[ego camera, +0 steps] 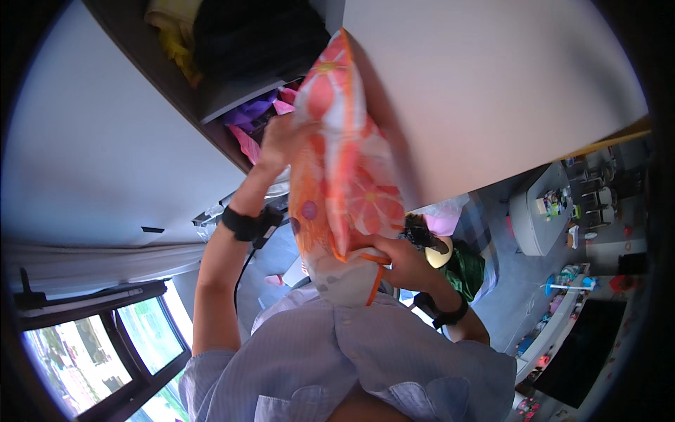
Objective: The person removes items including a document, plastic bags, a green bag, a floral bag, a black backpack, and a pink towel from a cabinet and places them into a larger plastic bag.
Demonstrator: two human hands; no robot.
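A folded bag of thin printed material (364, 179), white with pink and orange flowers and orange edging, is before my chest. My right hand (403, 261) grips its lower edge. My left hand (287, 140) is at its upper left side, blurred; whether its fingers hold the bag cannot be told. Behind that hand is a shelf compartment (242, 100) with purple and pink bags (250, 113) in it. Both wrists wear black straps.
A large white cabinet door (490, 95) stands at the right and a pale panel (116, 137) at the left. Dark cloth (258, 39) fills the upper compartment. A window (79, 358) is at lower left. Beyond the door are a table (532, 211), chairs and a green bag (464, 271).
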